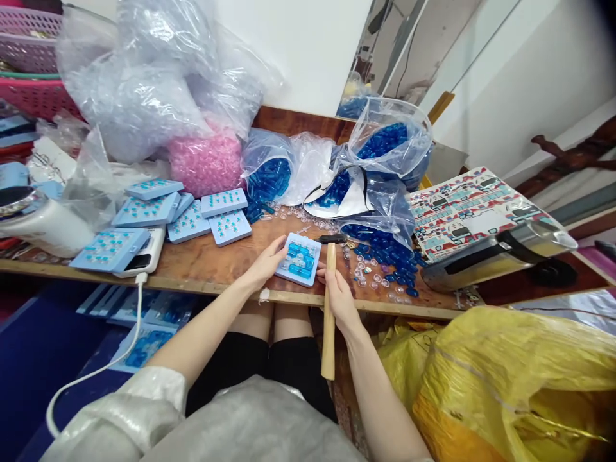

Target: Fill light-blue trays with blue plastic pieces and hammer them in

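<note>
A light-blue square tray with glossy blue pieces in it lies tilted near the table's front edge. My left hand grips its left side, thumb and fingers at the rim. My right hand is closed around a pale wooden stick, which stands out above and below the fist; its fingertips come close to the tray's right edge. Just beyond the tray lies a dark-handled tool. Small clear pieces and dark blue pieces are scattered to the right.
Stacked blue trays and a white device with a cable are at left. Bags of pink and blue pieces line the back. A metal tumbler lies at right, above a yellow bag.
</note>
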Action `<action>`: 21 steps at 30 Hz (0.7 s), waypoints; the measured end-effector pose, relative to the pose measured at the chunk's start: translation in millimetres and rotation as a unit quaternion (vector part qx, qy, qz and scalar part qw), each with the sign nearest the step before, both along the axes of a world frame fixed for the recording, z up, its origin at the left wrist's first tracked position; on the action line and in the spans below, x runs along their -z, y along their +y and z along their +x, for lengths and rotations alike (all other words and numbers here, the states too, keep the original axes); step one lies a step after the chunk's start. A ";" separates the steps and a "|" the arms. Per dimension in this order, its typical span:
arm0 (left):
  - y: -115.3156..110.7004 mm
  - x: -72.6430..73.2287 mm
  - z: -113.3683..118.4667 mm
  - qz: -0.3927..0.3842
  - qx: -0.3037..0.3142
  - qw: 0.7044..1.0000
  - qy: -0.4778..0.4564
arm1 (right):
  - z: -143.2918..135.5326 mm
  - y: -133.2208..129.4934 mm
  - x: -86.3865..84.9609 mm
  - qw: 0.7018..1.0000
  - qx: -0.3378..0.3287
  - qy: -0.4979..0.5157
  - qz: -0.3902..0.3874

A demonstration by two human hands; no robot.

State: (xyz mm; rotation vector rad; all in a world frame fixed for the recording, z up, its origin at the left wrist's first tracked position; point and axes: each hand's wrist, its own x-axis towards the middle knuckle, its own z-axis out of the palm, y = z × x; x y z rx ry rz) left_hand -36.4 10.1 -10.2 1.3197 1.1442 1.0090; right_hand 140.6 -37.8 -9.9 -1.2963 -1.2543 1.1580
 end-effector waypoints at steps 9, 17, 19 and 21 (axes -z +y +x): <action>-2.1 10.4 -20.9 0.082 0.048 0.994 0.052 | 2.5 1.1 0.5 0.999 0.010 0.034 -0.022; -10.1 -4.1 4.8 -0.017 -0.094 0.994 -0.048 | -1.5 -3.2 -3.7 0.996 0.003 0.088 -0.021; -13.9 -11.2 3.9 -0.081 -0.114 0.982 -0.129 | -10.1 -8.8 -5.6 0.995 -0.008 0.100 -0.010; -23.3 -15.8 -9.9 -0.101 -0.107 0.971 -0.190 | -20.9 -15.3 -7.4 0.992 -0.041 0.116 0.003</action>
